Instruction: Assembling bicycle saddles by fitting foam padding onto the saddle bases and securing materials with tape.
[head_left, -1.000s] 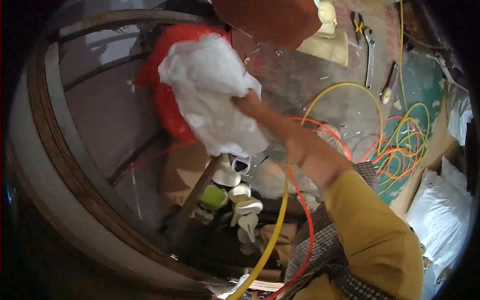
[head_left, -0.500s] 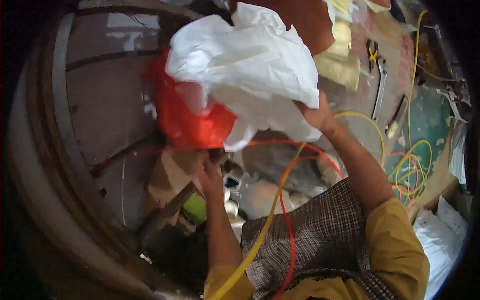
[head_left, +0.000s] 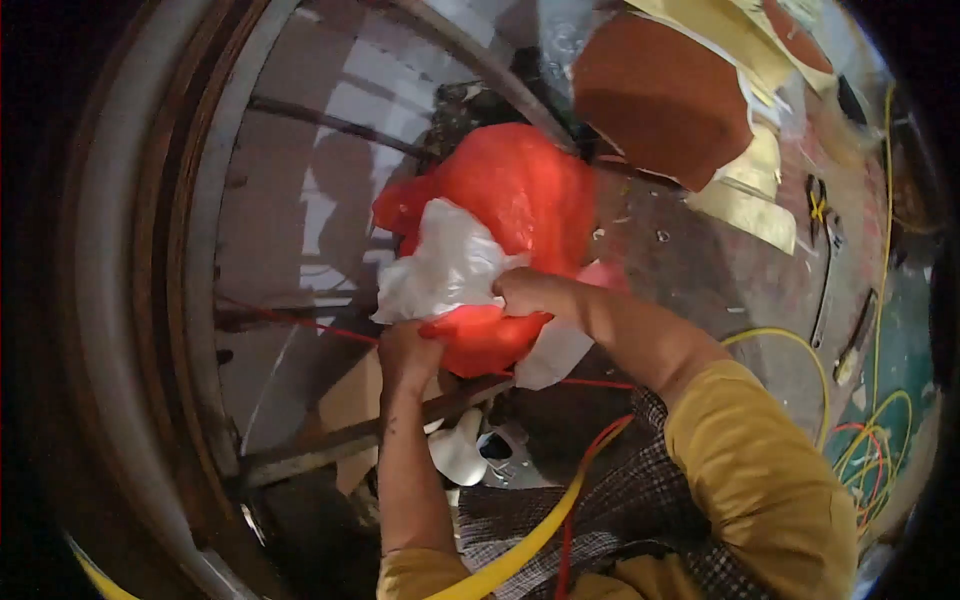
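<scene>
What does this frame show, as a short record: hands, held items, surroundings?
left hand: grips the lower edge of the red plastic bag from below
right hand: closed on white plastic sheeting at the bag's front
held items: white sheeting lies partly against the red bag, both lifted
sleeves: mustard yellow
surroundings: yellow hose, thin red cable, coiled yellow cables, brown round-cornered slab, curved metal frame

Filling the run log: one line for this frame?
left hand: grips red bag from below | right hand: presses white bag into it | yellow hose: across lap
</scene>
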